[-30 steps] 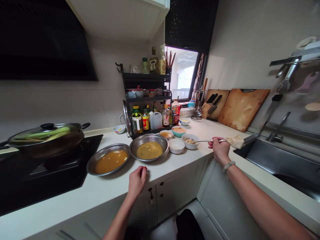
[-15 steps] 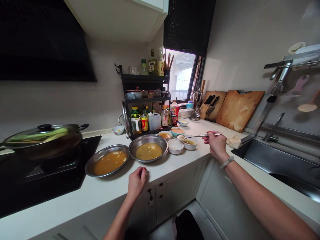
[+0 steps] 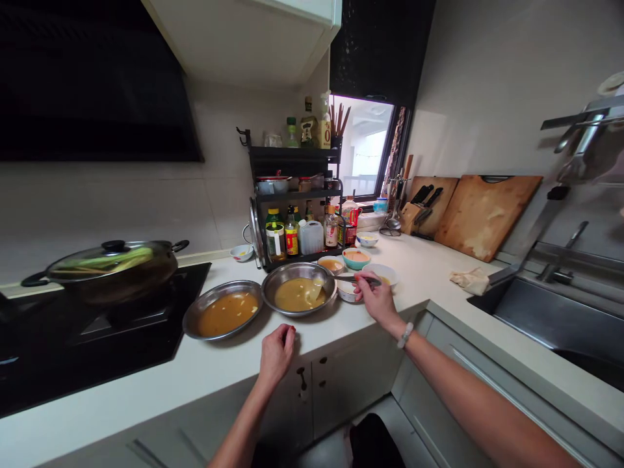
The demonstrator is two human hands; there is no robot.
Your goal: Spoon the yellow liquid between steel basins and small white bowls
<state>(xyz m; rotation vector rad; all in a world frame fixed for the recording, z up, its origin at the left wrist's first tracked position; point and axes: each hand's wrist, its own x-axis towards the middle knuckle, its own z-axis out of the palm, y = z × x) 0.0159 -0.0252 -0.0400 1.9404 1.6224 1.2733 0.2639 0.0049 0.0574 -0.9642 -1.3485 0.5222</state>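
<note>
Spoon [image 3: 343, 278] pinched by right hand [image 3: 377, 299] at right metal bowl [image 3: 291, 273]; left hand [image 3: 277, 351] loosely fisted, seemingly empty; spills could be caused by tilting.

On our left side, the pot [image 3: 112, 289] sits on the stove [image 3: 190, 302]. Right of this, on the counter [image 3: 107, 403], we have the left basin [image 3: 192, 318] and, just beside it, the right basin [image 3: 273, 284]. Behind the right basin stands the rack [image 3: 295, 153], with bottles [image 3: 291, 240] on its shelves; to its right, small bowls [image 3: 347, 296] are grouped. Further right, we find the cloth [image 3: 468, 281] near the sink [image 3: 526, 318]. Behind the cloth, cutting boards [image 3: 492, 214] lean against the wall [image 3: 468, 104].
</note>
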